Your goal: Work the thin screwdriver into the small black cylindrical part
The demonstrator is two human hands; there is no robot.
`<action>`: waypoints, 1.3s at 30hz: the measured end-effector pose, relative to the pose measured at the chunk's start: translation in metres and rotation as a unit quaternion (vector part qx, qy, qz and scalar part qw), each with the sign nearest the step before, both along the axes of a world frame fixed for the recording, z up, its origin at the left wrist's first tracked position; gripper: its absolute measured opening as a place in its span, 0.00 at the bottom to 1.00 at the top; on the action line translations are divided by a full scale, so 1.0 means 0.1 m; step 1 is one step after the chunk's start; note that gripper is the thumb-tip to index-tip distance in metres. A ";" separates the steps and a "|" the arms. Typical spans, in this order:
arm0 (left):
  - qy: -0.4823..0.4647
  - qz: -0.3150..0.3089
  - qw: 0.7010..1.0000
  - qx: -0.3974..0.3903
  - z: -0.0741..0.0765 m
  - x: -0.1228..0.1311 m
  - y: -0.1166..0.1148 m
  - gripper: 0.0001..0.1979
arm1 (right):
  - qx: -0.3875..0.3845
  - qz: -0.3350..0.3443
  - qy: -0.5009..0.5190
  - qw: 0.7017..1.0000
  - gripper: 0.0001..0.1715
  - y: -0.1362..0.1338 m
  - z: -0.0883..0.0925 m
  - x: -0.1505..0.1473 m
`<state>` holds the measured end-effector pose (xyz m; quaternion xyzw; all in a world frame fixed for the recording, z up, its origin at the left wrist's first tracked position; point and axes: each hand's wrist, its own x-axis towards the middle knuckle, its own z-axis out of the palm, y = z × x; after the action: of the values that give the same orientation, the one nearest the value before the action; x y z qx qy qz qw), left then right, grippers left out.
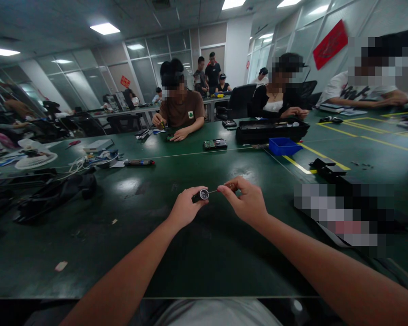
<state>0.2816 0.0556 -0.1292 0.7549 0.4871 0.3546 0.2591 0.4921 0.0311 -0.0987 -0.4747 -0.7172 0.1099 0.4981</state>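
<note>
My left hand (185, 209) is closed round a small black cylindrical part with a shiny round face (201, 195), held just above the dark green table (197, 253). My right hand (246, 199) pinches a thin screwdriver with a brownish handle (228, 186), its tip pointing left at the part's face. Both hands meet near the middle of the table, a little in front of me.
A blue tray (283, 146) and a long black case (270, 130) lie beyond my hands. A circuit board (215, 144) and a pen-like tool (139, 162) sit further back. Black bags (54, 192) and cables lie left. Other people work across the table.
</note>
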 end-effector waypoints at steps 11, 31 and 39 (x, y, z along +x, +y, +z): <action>0.018 -0.008 1.000 -0.004 0.03 0.01 -0.02 0.19 | -0.019 0.031 -0.011 0.999 0.14 0.00 0.00 -0.02; 0.042 -0.006 0.999 0.002 0.06 0.03 -0.02 0.19 | -0.161 0.079 0.320 0.930 0.16 0.27 -0.18 -0.03; 0.032 0.008 0.999 0.002 0.03 0.01 -0.01 0.19 | -0.084 0.056 0.196 0.975 0.14 0.13 -0.09 -0.03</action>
<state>0.2825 0.0541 -0.1258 0.7622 0.5005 0.3338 0.2390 0.4890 0.0437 -0.1076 -0.4435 -0.6195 0.2882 0.5800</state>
